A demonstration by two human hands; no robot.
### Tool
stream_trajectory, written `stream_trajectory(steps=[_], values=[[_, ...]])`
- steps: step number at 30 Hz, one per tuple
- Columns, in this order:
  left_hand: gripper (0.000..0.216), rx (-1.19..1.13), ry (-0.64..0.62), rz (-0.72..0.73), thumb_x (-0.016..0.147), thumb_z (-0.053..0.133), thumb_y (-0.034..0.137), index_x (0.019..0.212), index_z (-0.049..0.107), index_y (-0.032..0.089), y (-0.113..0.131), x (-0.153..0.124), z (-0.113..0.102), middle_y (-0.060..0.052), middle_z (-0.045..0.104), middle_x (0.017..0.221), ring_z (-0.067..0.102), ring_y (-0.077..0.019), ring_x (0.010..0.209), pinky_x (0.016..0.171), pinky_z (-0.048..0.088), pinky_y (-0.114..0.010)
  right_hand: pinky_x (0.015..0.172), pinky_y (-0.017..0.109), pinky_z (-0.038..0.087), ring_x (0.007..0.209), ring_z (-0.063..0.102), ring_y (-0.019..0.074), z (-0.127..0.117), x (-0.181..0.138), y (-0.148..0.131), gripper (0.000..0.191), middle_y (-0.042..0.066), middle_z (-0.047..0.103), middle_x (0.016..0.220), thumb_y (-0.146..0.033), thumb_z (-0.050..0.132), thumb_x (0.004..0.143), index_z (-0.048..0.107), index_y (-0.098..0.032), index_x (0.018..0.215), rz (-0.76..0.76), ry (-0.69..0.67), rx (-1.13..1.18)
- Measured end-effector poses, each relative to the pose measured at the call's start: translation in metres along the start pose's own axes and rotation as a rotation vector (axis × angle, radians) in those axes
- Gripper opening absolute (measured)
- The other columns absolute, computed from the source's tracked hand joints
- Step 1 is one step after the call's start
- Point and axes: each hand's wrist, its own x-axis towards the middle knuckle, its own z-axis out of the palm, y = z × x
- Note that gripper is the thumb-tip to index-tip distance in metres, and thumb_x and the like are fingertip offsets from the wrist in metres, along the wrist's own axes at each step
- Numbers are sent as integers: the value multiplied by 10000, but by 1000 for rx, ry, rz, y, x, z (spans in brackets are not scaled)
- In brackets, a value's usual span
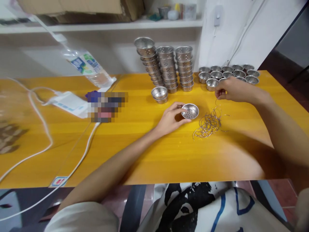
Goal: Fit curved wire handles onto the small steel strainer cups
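Observation:
My left hand (171, 118) grips a small perforated metal cup (191, 112) by its sides, with the thumb at the near side and fingers at the far rim. The cup sits upright at the tabletop, its open mouth facing up. Just right of it lies a tangled heap of thin curved metal wires (207, 126). Above that heap, my right hand (233, 91) is closed in a pinch on a thin wire (216, 102), which hangs down from the fingertips. Whether this wire is still caught in the tangle, I cannot tell.
Tall stacks of perforated cups (166, 69) stand at the back, with a short stack (159, 95) before them. Rows of single cups (216, 74) fill the back right. Leftward are a plastic bottle (88, 67), a white power strip (70, 103) and a white cable (84, 151) across the yellow table (145, 161).

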Motion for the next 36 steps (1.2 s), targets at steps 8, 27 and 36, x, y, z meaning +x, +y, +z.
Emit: stream_trajectory(steps=[8, 27, 36], values=[[612, -161, -66, -97, 854, 958, 629, 1281, 746, 245, -5, 2, -2, -118, 759, 1368, 729, -330, 1292, 1176, 577, -531, 872, 379, 410, 999, 685, 310, -5, -8, -57, 335, 122, 800, 1042, -298, 566, 1091, 719, -204, 1373, 46, 202, -117], [871, -513, -93, -261, 688, 1076, 556, 1334, 586, 240, -13, 1, 2, -174, 779, 1376, 787, -338, 1225, 1139, 606, -567, 659, 370, 186, 786, 569, 200, 52, 18, -84, 385, 109, 781, 988, -229, 358, 1164, 738, -184, 1203, -141, 266, -365], [866, -653, -92, -327, 686, 1073, 519, 1326, 558, 244, -20, 2, 1, -146, 836, 1216, 814, -317, 1127, 1115, 598, -576, 665, 375, 203, 759, 502, 199, 49, 17, -77, 362, 89, 730, 906, -176, 361, 1146, 722, -200, 1131, -170, 344, -319]])
